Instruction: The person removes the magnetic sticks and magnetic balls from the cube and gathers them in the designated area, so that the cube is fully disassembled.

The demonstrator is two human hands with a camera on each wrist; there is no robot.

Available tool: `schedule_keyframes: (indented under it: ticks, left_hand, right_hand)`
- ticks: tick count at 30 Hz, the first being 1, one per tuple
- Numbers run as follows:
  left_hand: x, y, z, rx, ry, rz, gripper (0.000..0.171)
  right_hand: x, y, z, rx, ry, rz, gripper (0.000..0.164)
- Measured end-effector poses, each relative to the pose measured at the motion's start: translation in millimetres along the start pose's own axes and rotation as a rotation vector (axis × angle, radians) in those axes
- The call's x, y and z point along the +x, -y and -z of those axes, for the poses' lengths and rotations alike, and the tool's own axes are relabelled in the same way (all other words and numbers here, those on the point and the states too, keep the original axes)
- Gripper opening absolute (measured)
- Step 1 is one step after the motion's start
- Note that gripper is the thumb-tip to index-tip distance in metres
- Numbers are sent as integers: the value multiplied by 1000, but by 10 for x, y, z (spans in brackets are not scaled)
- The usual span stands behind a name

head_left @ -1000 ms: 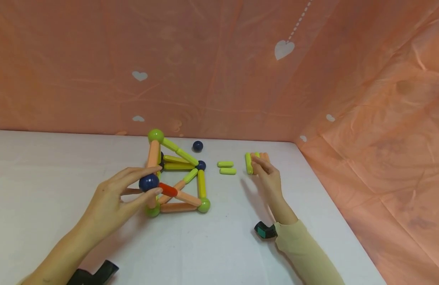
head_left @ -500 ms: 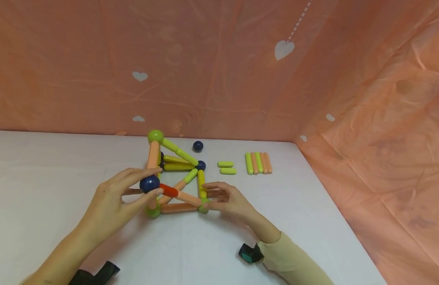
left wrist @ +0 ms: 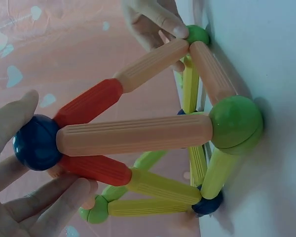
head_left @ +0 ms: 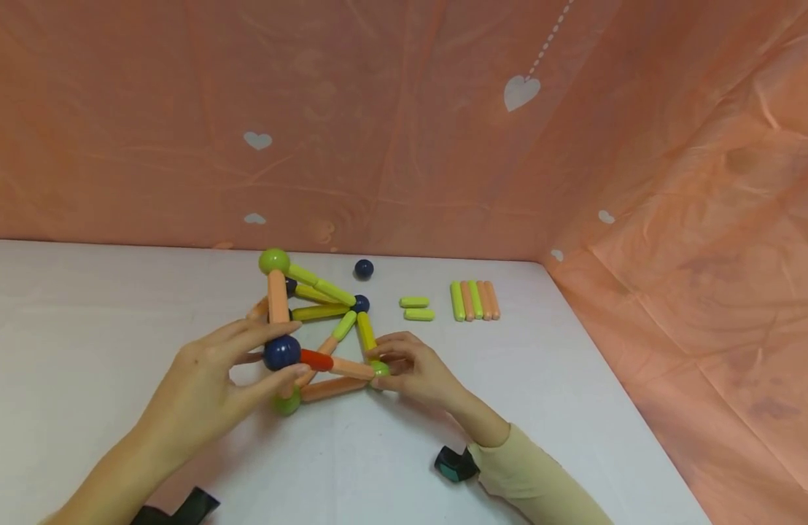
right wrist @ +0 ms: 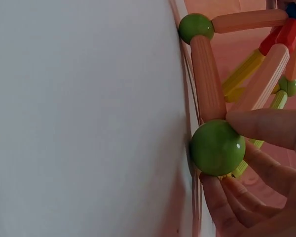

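A frame of magnetic sticks and balls stands on the white table, with peach, red and yellow-green sticks meeting at green and dark blue balls. My left hand [head_left: 210, 383] pinches the raised dark blue ball [head_left: 282, 352] between thumb and fingers. From that ball a red stick [head_left: 316, 360] and a peach stick [head_left: 353, 368] slope down to the right-hand green ball [right wrist: 218, 148]. My right hand [head_left: 420, 372] grips this green ball low by the table, thumb on one side and fingers on the other. The near-left green ball [left wrist: 237, 123] rests at table level.
Beyond the frame lies a loose dark blue ball [head_left: 364, 270]. Two short yellow-green sticks [head_left: 418, 315] are to the right, then a row of several longer green and peach sticks [head_left: 475, 300]. A peach curtain [head_left: 404, 146] hangs along the back and right side.
My right hand has come left from the stick row to the right-hand green ball and taken hold of it. The frame has turned slightly counterclockwise in the head view, my left hand keeping its pinch.
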State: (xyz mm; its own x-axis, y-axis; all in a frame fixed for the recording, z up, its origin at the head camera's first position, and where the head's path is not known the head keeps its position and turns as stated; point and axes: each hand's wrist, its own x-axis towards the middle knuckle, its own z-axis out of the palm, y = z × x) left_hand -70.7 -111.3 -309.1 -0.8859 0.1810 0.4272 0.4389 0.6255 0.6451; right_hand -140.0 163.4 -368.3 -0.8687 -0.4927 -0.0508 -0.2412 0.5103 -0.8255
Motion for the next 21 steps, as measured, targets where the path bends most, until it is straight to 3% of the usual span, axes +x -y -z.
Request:
schedule_keyframes:
  ticks: [8, 17, 21]
  left_hand:
    - [-15, -58, -24, -7, 35, -22, 51]
    - [-52, -139, -35, 6, 119, -36, 56]
    - [-37, -85, -8, -27, 72, -51, 50]
  right_hand:
    - [34, -20, 95, -85, 19, 39, 27]
    - [84, -67, 195, -22, 58, 8, 29]
    - [88, -80, 199, -6, 58, 5, 30]
